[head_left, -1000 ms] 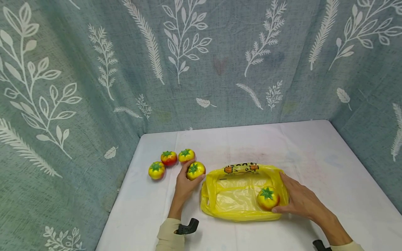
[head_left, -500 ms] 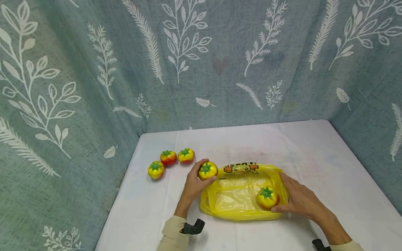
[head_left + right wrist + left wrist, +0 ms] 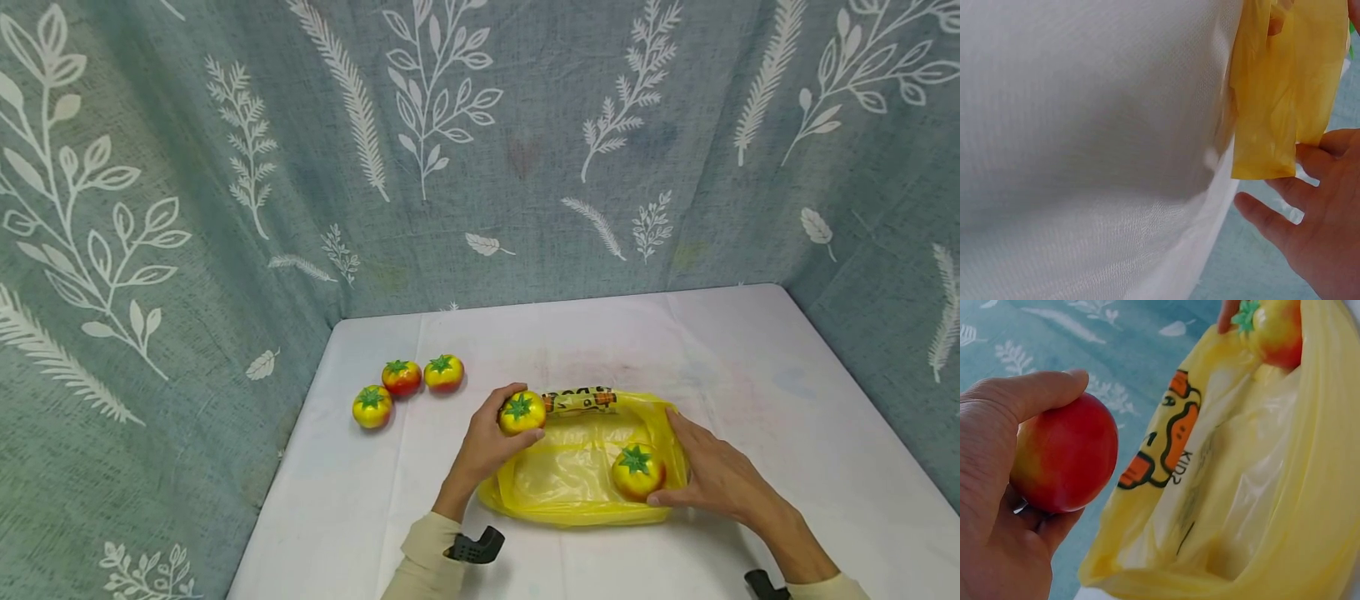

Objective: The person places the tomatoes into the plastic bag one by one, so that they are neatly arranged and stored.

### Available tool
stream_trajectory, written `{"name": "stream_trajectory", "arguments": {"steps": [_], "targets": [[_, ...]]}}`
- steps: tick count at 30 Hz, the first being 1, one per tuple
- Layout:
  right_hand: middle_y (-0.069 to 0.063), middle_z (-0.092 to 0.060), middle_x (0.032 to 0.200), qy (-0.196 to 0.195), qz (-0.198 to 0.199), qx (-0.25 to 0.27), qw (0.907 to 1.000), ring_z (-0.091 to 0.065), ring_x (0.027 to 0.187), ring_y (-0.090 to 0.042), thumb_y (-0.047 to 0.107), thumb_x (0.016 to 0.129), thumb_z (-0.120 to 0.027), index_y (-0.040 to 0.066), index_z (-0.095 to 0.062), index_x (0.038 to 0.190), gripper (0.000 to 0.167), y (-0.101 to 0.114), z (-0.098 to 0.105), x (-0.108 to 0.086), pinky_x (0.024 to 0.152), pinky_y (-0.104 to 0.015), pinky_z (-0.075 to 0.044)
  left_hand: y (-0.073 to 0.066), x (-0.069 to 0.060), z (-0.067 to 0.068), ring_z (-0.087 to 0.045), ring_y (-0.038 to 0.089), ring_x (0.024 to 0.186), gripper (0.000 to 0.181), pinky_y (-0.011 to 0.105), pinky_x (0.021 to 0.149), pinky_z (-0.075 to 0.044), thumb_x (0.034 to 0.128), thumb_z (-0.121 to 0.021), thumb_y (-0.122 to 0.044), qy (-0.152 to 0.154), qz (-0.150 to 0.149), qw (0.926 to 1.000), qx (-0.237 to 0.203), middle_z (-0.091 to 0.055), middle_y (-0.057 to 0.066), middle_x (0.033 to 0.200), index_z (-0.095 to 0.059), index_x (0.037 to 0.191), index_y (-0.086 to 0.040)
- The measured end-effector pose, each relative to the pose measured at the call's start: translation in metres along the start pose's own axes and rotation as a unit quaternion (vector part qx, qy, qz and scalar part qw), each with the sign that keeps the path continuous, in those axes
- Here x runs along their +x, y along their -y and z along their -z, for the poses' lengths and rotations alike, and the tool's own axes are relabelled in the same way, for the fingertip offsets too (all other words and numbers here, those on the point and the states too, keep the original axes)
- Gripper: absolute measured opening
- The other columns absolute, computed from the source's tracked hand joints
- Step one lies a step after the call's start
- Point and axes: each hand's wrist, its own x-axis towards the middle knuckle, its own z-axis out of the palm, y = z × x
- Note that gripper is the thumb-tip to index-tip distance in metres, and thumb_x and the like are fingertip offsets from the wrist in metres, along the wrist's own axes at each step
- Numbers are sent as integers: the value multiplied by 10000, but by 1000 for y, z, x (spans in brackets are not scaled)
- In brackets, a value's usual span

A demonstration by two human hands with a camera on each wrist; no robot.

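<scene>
A yellow-red toy tomato with a green leafy top is held in my left hand, above the left end of a yellow plastic bag. In the left wrist view, thumb and fingers wrap its sides, red underside showing. My right hand holds the bag's right end, thumb at the front by the rim and fingers along the outside. Inside the spread bag, at its right end, sits another toy tomato. The right wrist view shows spread fingers against the hanging yellow plastic.
Three more toy tomatoes, one yellow, one redder and one yellow-red, stand on the white-covered table at the left. A patterned green-blue curtain encloses the back and sides.
My left hand has carried its toy tomato from beside the bag rightward, over the bag's left end. The right hand and the tomato in the bag have stayed put.
</scene>
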Motion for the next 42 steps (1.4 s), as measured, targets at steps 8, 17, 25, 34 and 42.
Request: {"name": "stream_trajectory", "arguments": {"steps": [8, 17, 25, 34, 42], "targets": [[-299, -360, 1538, -16, 39, 46, 10000, -453, 1310, -494, 804, 638, -754, -24, -187, 1587, 1381, -1, 0, -1, 986, -695, -412, -3, 3, -14, -569, 201, 1132, 722, 343, 976, -521, 845, -829, -311, 321, 26, 9993, 186, -547, 19, 1379, -479, 1461, -171], [-293, -368, 1537, -51, 62, 38, 10000, -460, 1307, -491, 796, 640, -760, -22, -199, 1585, 1370, -2, 0, 0, 985, -695, -415, -7, 7, -26, -582, 183, 1112, 697, 318, 960, -520, 852, -826, -312, 583, -95, 9978, 293, -555, 15, 1377, -488, 1454, -213], [-291, -367, 1539, -71, 86, 18, 9999, -459, 1309, -489, 797, 638, -759, -27, -201, 1584, 1373, -2, 1, -1, 986, -691, -416, -10, 10, -37, -580, 171, 1097, 739, 308, 936, -526, 850, -827, -314, 817, -129, 9960, 331, -550, 0, 1380, -477, 1478, -141], [-287, -373, 1538, -34, -22, 34, 10000, -468, 1303, -490, 785, 632, -775, -3, -207, 1589, 1364, -2, 1, -1, 977, -697, -420, -12, 10, -48, -575, 142, 1084, 693, 280, 921, -530, 858, -816, -348, 972, -93, 9942, 456, -529, -31, 1385, -483, 1459, -259], [-290, -369, 1541, -77, 63, 11, 10000, -463, 1312, -490, 812, 643, -742, -11, -212, 1587, 1359, -2, 2, -1, 980, -688, -425, -10, 15, -58, -575, 104, 1064, 725, 255, 904, -524, 847, -819, -395, 1185, -198, 9912, 550, -535, -48, 1358, -491, 1466, -205]]}}
